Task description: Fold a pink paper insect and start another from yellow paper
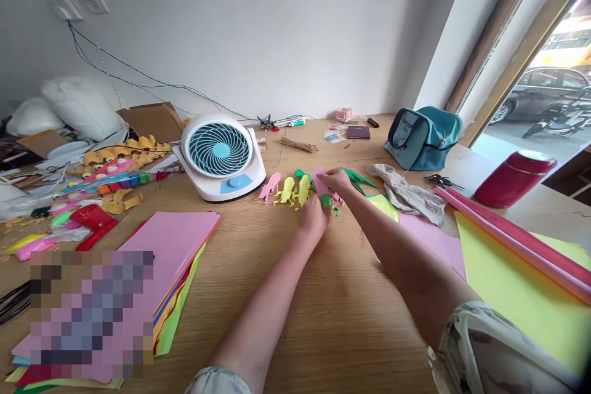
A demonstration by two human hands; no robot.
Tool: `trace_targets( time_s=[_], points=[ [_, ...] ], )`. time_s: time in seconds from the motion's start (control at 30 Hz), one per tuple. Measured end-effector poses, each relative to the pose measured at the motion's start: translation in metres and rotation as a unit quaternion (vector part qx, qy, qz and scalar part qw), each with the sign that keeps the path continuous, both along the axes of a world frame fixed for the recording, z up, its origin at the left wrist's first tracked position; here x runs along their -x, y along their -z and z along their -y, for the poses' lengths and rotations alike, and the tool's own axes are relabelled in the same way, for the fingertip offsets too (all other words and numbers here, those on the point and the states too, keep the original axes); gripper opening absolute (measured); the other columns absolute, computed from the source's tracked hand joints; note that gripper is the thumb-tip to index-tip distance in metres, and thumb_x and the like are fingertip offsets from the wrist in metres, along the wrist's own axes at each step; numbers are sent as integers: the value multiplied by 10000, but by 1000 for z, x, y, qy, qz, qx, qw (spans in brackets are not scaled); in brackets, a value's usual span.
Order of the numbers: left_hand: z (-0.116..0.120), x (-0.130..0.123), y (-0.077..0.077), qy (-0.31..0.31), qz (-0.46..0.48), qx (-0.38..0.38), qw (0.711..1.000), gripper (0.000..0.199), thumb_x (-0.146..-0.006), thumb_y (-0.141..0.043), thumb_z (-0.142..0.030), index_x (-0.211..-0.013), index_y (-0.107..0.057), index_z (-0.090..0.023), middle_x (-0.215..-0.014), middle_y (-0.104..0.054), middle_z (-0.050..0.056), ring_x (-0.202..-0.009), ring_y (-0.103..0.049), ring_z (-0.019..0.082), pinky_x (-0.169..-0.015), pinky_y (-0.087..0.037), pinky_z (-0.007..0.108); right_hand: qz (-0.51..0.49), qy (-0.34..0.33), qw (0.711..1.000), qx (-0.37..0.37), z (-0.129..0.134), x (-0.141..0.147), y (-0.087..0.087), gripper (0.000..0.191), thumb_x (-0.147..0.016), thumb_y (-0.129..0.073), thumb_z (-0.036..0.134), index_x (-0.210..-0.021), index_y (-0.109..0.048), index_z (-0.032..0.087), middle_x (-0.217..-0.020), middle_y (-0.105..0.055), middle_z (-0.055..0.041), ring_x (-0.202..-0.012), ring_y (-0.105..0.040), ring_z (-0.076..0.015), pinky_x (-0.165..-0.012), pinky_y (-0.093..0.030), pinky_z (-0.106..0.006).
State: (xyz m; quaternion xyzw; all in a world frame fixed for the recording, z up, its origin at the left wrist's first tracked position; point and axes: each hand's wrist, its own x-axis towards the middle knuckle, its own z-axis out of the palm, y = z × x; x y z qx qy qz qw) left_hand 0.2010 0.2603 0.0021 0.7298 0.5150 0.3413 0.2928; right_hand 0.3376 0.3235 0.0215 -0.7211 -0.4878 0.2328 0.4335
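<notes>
My right hand (336, 181) pinches a pink paper piece (318, 177) near the middle of the table. Just left of it and lower, my left hand (313, 215) is closed beside a yellow paper figure (303, 189); what its fingers hold is hidden. A second yellow figure (287, 191) and a pink paper figure (270, 186) stand in a row to the left. Green paper figures (356, 180) lie behind and to the right of my right hand. More pink and green paper shows between and below my hands.
A white fan (220, 154) stands left of the figures. Stacked coloured paper (170, 246) lies at front left. On the right are a grey cloth (406, 192), teal bag (427, 138), red flask (514, 180), rolled paper (512, 243) and yellow sheets (512, 295).
</notes>
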Motion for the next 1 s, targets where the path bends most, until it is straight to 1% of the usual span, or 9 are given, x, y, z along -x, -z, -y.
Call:
trace_targets(
  time_s=[0.2,0.33,0.4,0.47,0.57,0.63,0.77,0.9,1.0],
  points=[
    [-2,-2,1,-7,-168,9,986,135,-846,-594,-248,-922,-663,-160,-921,-697,173,-935,-669,336,-823,-493,423,-11,-8,1000,20,-12,-5,8,165,-675,-673,251,-558,-580,180,-476,-492,42,-506,-457,-105,-498,-330,-222],
    [0,1,-2,-13,-166,7,986,157,-869,-578,-303,-919,-657,-177,-905,-712,144,-922,-680,299,-810,-500,376,-52,-11,998,22,-10,-9,10,140,-703,-667,243,-609,-584,180,-458,-476,56,-445,-432,-87,-444,-333,-198],
    [2,2,-3,-32,-151,-4,988,238,-870,-595,-353,-1023,-616,-172,-923,-709,137,-929,-681,294,-794,-499,362,-80,-14,996,22,-8,-10,10,135,-724,-667,247,-639,-586,181,-445,-476,59,-407,-416,-78,-415,-331,-189],
    [6,2,-5,-49,-152,-20,987,404,-854,-619,-437,-1130,-550,-150,-967,-695,153,-927,-681,303,-766,-502,362,-108,-17,994,25,-6,-11,10,140,-744,-668,251,-660,-582,180,-425,-476,59,-367,-399,-73,-382,-319,-186],
    [10,-2,-5,-61,-192,-47,978,580,-823,-632,-532,-1212,-483,-129,-1072,-651,191,-921,-680,318,-733,-505,364,-147,-24,989,28,-2,-12,9,158,-769,-678,268,-686,-578,177,-409,-492,52,-322,-390,-75,-333,-286,-185],
    [10,-5,-3,-65,-224,-57,971,568,-828,-630,-512,-1214,-483,-122,-1111,-628,205,-936,-675,322,-728,-506,361,-168,-31,985,25,0,-12,9,160,-782,-685,273,-709,-581,174,-416,-514,45,-315,-404,-75,-316,-271,-176],
    [7,-8,2,-60,-254,-64,963,419,-859,-602,-352,-1185,-508,-106,-1094,-636,206,-957,-669,317,-734,-506,354,-199,-39,979,15,3,-13,9,148,-801,-685,243,-731,-576,171,-418,-529,37,-334,-445,-75,-312,-284,-154],
    [5,-8,2,-55,-250,-62,965,360,-864,-575,-292,-1164,-528,-99,-1085,-647,211,-956,-671,316,-748,-502,360,-220,-48,974,11,7,-15,10,149,-807,-690,232,-738,-575,167,-411,-531,39,-320,-440,-75,-296,-298,-155],
    [3,-5,1,-58,-234,-51,969,342,-865,-573,-289,-1152,-545,-106,-1086,-653,206,-972,-669,306,-772,-497,353,-239,-56,969,14,11,-16,11,130,-834,-658,219,-753,-572,164,-432,-555,29,-327,-478,-91,-304,-363,-174]
  ],
)
